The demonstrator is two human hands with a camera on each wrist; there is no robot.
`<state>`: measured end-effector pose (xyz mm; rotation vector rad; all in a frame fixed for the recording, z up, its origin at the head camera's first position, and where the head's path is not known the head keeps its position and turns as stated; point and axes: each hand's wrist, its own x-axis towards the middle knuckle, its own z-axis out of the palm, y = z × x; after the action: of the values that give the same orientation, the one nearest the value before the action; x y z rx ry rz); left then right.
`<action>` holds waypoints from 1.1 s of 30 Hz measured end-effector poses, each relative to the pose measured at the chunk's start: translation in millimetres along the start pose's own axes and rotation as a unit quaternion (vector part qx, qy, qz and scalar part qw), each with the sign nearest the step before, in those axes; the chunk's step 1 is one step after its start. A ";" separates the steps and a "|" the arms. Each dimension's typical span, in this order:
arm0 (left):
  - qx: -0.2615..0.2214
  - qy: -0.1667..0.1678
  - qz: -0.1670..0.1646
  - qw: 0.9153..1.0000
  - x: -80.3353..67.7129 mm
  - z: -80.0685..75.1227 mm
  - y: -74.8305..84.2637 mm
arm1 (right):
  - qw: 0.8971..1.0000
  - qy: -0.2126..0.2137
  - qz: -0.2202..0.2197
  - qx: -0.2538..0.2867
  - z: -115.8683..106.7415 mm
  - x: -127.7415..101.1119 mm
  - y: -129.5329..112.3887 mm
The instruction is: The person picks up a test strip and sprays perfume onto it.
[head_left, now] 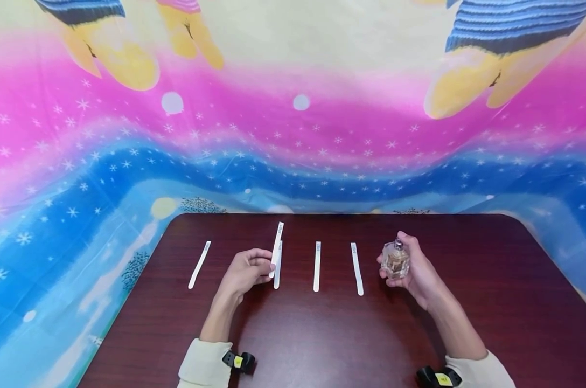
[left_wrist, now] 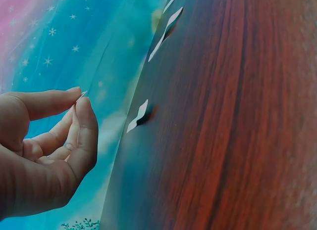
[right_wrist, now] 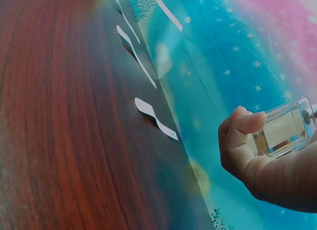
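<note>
One perfume bottle (head_left: 396, 260): clear glass, faceted, pale amber liquid, silver spray top. Right hand (head_left: 416, 269) has fingers wrapped round it, held just above the dark red table (head_left: 322, 334), right of the strips. Five white paper test strips total: four flat on the table in a row, one strip (head_left: 276, 245) pinched at its lower end between thumb and forefinger of left hand (head_left: 246, 271), tilted up over the second strip (head_left: 277, 267).

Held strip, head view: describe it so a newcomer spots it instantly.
On the dark red table lies a row of white paper strips. The held strip is the one pinched by the left hand, left of centre. Unlike its flat neighbours, it is raised, its far end reaching beyond the row.
</note>
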<state>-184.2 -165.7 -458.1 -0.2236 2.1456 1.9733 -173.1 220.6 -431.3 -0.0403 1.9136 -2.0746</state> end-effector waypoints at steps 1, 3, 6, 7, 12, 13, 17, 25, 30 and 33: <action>0.002 0.000 0.000 1.000 0.1 0.2 0.1 | 1.000 0.002 0.000 -0.001 -0.9 -0.2 -0.4; 0.007 -0.001 0.001 1.000 0.9 0.4 0.3 | 1.000 0.008 -0.003 -0.001 -3.1 -0.5 -1.6; 0.013 -0.004 0.003 1.000 1.1 1.0 -0.3 | 1.000 0.012 -0.009 0.002 -6.2 -1.6 -1.5; 0.014 -0.005 0.005 1.000 1.0 1.3 -0.3 | 1.000 0.013 -0.010 0.004 -7.0 -1.8 -1.8; 0.015 -0.011 0.010 1.000 -0.4 2.4 -0.1 | 1.000 0.010 -0.006 0.013 -9.8 -1.2 -3.5; 0.015 -0.012 0.012 1.000 -0.9 2.2 -0.1 | 1.000 0.012 -0.005 0.014 -10.0 -1.4 -3.5; 0.019 -0.012 0.013 1.000 -0.7 1.3 0.6 | 1.000 0.013 -0.004 0.010 -10.4 -1.3 -3.3; 0.014 -0.017 0.015 1.000 0.4 1.1 6.9 | 1.000 0.015 -0.004 0.008 -7.8 2.1 -6.5; 0.011 -0.019 0.012 1.000 -1.6 3.1 6.7 | 1.000 0.018 0.002 0.006 -6.7 1.3 -4.6; 0.012 -0.019 0.010 1.000 -4.0 3.5 5.0 | 1.000 0.021 0.004 0.005 -6.2 0.4 -2.4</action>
<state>-181.4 -161.9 -452.4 -0.1606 2.1556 1.9457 -175.4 226.6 -429.7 0.0121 1.9240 -2.0961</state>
